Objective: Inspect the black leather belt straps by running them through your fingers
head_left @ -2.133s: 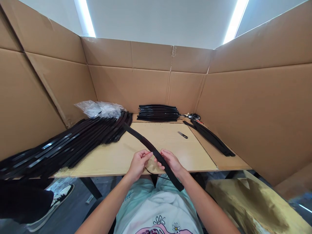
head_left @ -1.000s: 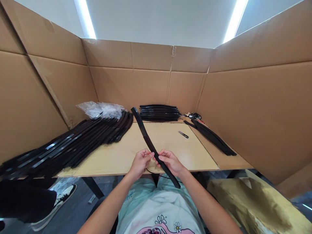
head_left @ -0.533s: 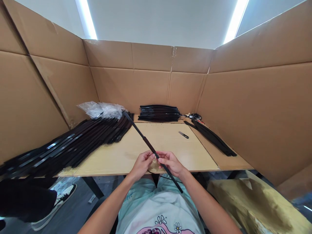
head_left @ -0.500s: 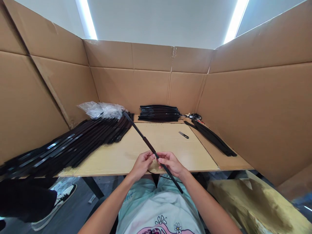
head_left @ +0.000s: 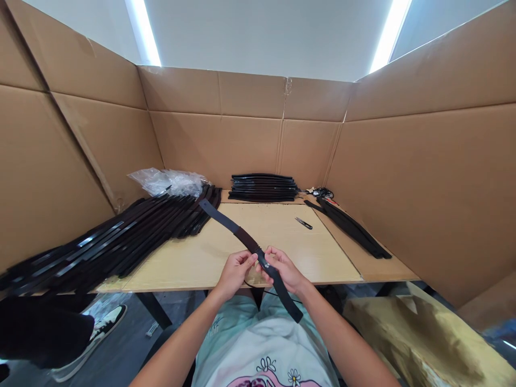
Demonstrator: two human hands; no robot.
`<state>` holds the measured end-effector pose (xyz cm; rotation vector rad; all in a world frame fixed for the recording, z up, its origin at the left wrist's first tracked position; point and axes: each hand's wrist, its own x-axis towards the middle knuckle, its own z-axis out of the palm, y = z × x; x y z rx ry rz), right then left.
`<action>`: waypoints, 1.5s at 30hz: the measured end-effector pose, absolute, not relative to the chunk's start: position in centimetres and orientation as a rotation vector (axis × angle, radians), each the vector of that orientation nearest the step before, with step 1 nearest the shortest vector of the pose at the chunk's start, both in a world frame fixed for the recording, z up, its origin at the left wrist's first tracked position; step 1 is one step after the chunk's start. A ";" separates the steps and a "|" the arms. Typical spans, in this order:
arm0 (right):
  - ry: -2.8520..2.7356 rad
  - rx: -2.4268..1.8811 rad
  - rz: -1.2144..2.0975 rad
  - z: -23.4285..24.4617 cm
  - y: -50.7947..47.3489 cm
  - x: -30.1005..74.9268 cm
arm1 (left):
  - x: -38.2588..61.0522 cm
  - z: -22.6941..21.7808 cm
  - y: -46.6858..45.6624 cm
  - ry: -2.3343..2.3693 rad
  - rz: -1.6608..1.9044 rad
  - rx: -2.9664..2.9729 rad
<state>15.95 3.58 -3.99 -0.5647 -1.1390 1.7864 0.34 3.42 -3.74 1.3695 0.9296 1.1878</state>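
Note:
I hold a long, curved black strip (head_left: 242,239) over the near edge of the wooden table (head_left: 193,258). My left hand (head_left: 235,273) pinches it near its middle with closed fingers. Beside it, my right hand (head_left: 285,271) wraps round the strip a little nearer to me. The strip's far end points up-left toward the big pile, and its near end hangs over my lap. A thin black wire (head_left: 246,282) dangles under my hands.
A big pile of black strips (head_left: 108,242) fans across the left. A neat stack (head_left: 263,187) lies at the back, a smaller bundle (head_left: 350,226) at the right. Small snips (head_left: 302,222) and a clear plastic bag (head_left: 167,181) lie on the table. Cardboard walls enclose it.
The strip has been rolled in my hands: half a second ago it showed its thin edge, now its broad face is up. Its far end has dropped lower. My hands stay in place.

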 end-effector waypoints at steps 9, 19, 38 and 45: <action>-1.076 -0.558 1.785 -3.9 3.6 16.1 | 0.6 -3.3 3.4 0.914 1.212 1.307; -1.112 -0.579 1.796 -4.5 3.9 16.1 | -0.1 -4.1 3.9 0.815 1.089 1.284; -1.224 -0.642 1.736 -4.5 4.4 16.2 | 0.3 -3.4 3.4 0.901 1.082 1.380; -1.088 -0.649 1.727 -4.7 5.1 16.1 | 0.5 -3.7 3.6 0.937 1.179 1.278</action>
